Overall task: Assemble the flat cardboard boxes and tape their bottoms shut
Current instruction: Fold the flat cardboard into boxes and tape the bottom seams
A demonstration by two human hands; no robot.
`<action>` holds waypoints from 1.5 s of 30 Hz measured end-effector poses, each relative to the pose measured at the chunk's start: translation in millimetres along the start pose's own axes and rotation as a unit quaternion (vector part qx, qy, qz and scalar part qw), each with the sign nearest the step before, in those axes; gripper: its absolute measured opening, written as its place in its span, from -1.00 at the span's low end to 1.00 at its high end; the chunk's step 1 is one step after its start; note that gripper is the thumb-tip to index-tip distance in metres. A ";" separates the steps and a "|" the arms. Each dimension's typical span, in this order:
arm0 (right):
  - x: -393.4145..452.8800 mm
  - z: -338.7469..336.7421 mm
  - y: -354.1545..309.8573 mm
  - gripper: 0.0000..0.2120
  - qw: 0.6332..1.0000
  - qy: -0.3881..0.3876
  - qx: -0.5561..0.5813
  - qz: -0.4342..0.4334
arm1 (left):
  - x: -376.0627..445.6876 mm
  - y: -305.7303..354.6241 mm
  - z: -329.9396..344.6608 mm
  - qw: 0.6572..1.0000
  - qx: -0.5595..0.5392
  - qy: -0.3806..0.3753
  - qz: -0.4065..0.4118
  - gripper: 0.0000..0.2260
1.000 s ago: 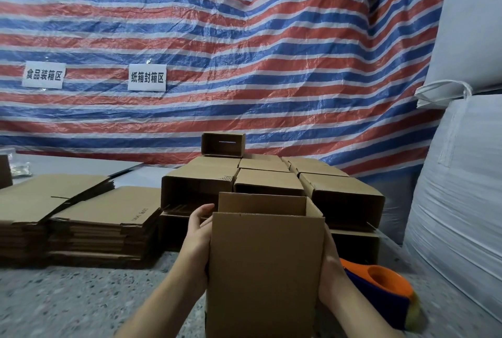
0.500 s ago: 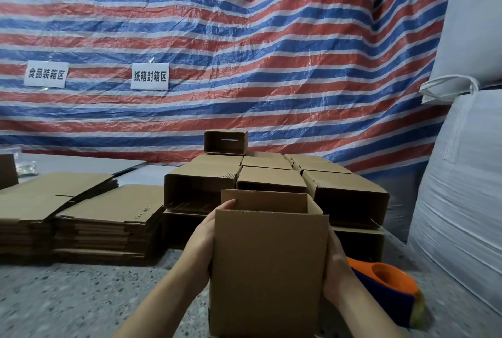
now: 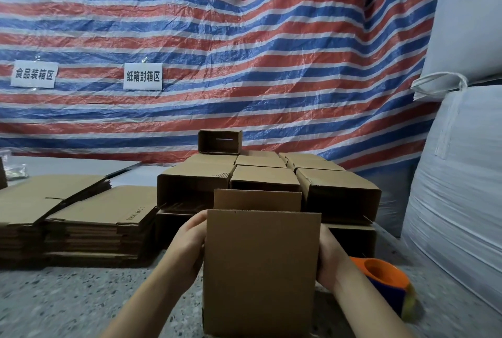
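Observation:
An assembled brown cardboard box [image 3: 260,269] stands upright in front of me, its open top facing up. My left hand [image 3: 187,245] grips its left side near the top edge, fingers hidden behind the wall. My right hand [image 3: 330,259] holds its right side, mostly hidden by the box. An orange and blue tape dispenser [image 3: 387,283] lies on the speckled table [image 3: 68,302] just right of my right wrist. Flat unfolded boxes [image 3: 89,218] lie in stacks at the left.
Several assembled boxes [image 3: 271,174] lie stacked on their sides right behind the held box. A striped tarp [image 3: 244,52] with two paper signs hangs at the back. Big white sacks [image 3: 461,174] fill the right side.
The box has moved slightly forward and up in my two hands; both hands keep their hold on its sides. The tape dispenser has stayed in place.

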State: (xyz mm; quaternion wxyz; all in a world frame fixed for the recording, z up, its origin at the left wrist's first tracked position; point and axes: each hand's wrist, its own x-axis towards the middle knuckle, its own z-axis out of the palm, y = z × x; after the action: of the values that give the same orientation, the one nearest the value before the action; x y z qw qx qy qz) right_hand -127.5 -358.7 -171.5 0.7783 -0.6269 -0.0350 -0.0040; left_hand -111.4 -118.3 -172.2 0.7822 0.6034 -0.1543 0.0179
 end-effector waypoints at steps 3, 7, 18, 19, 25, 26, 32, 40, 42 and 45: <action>-0.3 0.2 -1.1 -0.44 1.000 -0.005 0.004 0.001 | -0.1 -0.2 0.1 0.999 0.045 0.027 0.014 -0.81; 1.1 0.3 -1.7 -0.41 1.000 0.005 0.011 0.009 | 3.6 -2.7 -7.0 0.997 0.074 0.004 -0.026 -0.31; 9.2 -1.6 2.3 -0.38 0.998 0.037 0.048 0.024 | 5.8 3.5 -16.7 0.991 0.124 -0.048 -0.017 -0.25; 8.8 -1.8 2.9 -0.39 0.998 0.033 0.040 0.018 | 5.0 4.1 -14.3 0.992 0.116 -0.037 -0.015 -0.37; 5.0 -3.0 0.4 -0.48 0.999 0.029 0.033 0.010 | 1.4 -2.2 -3.5 0.994 0.097 0.031 0.038 -0.89; 4.8 -4.7 0.6 -0.41 0.999 0.031 0.042 0.009 | 1.6 -2.3 -2.6 0.994 0.090 0.039 0.041 -0.89; 0.1 -12.9 6.8 -0.49 0.999 -0.042 0.012 -0.024 | 5.2 -3.2 -2.9 0.996 0.069 0.046 0.029 -0.70; 11.6 -26.9 -12.4 -0.36 0.993 -0.090 -0.035 -0.072 | 10.7 3.0 -7.9 0.991 0.101 0.005 0.086 -0.44; 12.6 -28.3 -13.0 -0.46 0.989 -0.099 -0.044 -0.096 | 8.4 2.8 -7.5 0.990 0.100 0.027 0.097 -0.45; 9.9 -27.1 -7.9 -0.71 0.992 -0.073 -0.008 -0.105 | 5.4 1.8 -5.5 0.986 0.113 0.057 0.111 -0.55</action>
State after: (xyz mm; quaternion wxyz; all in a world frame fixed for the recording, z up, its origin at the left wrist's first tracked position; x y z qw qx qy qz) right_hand -116.7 -386.5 -168.9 0.7637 -0.6247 -0.1576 -0.0400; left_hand -105.4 -113.4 -170.2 0.7094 0.6651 -0.1725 0.1568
